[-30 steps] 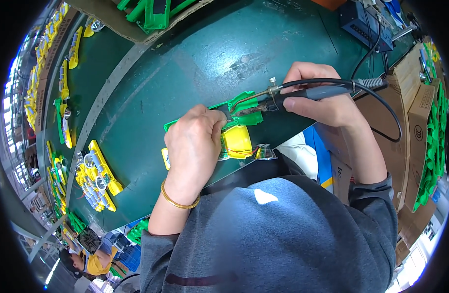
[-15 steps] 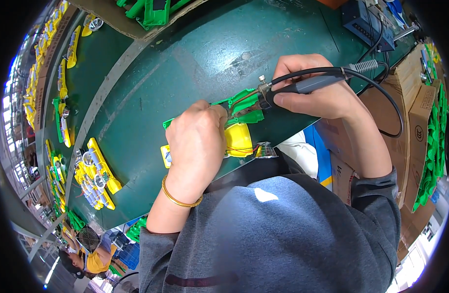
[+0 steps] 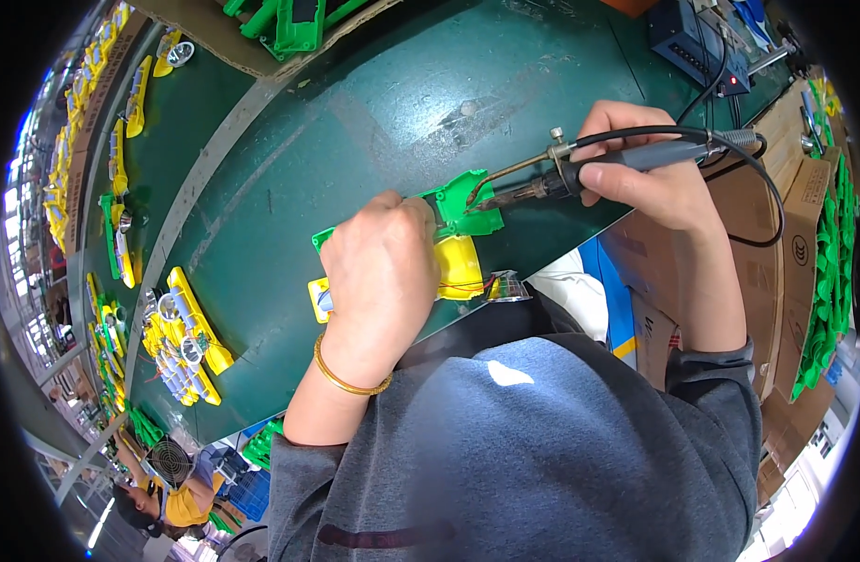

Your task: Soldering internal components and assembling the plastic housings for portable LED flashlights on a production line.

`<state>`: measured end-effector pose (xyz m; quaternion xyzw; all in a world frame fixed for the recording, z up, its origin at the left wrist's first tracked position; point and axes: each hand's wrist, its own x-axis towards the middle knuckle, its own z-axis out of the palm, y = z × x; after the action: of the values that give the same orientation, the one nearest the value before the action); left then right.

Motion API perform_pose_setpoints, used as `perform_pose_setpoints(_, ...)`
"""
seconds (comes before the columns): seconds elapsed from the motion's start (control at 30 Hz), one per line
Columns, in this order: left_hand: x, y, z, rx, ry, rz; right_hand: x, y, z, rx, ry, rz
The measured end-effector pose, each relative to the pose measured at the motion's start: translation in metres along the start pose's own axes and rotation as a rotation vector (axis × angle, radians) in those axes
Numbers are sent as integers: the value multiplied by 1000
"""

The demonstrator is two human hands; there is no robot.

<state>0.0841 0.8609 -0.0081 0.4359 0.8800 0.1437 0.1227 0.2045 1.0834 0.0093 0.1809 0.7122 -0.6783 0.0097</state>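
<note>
My right hand (image 3: pixel 650 169) grips a soldering iron (image 3: pixel 626 161) with a thin feed tube clamped along it. The iron's tip is over the right end of a green plastic casing half (image 3: pixel 469 200); contact cannot be made out. Closed over the casing's middle is my left hand (image 3: pixel 381 255), knuckles up, fingertips hidden. A yellow casing half (image 3: pixel 460 267) with thin wires lies just nearer to me, partly under that hand. At its right end sits a shiny reflector cup (image 3: pixel 508 287).
Yellow lamp assemblies (image 3: pixel 184 339) are grouped on the green table at the left. A carton (image 3: pixel 252 58) with green parts stands at the far edge. A blue power unit (image 3: pixel 697 47) with a red light is at the far right, near cartons (image 3: pixel 729 281). Another person (image 3: pixel 182 506) sits lower left.
My right hand has drawn the soldering iron to the right, so its tip has moved from the casing's inside toward its right end. My left hand stays nearly still. The power unit's red light now shows.
</note>
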Motion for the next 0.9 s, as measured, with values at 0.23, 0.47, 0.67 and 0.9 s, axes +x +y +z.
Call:
perform_pose_setpoints(0.23,-1,3,2,-38,35,-12,11,-2,18,-232,-21,-16)
perform_pose_setpoints(0.47,0,2,0,-46,21,-5,17,-3,22,-195,-40,23)
perform_pose_setpoints(0.67,1,-6,-1,-91,25,13,20,-6,15,-235,-91,-6)
perform_pose_setpoints(0.9,3,-5,-1,-77,4,9,19,-5,17,-113,-72,69)
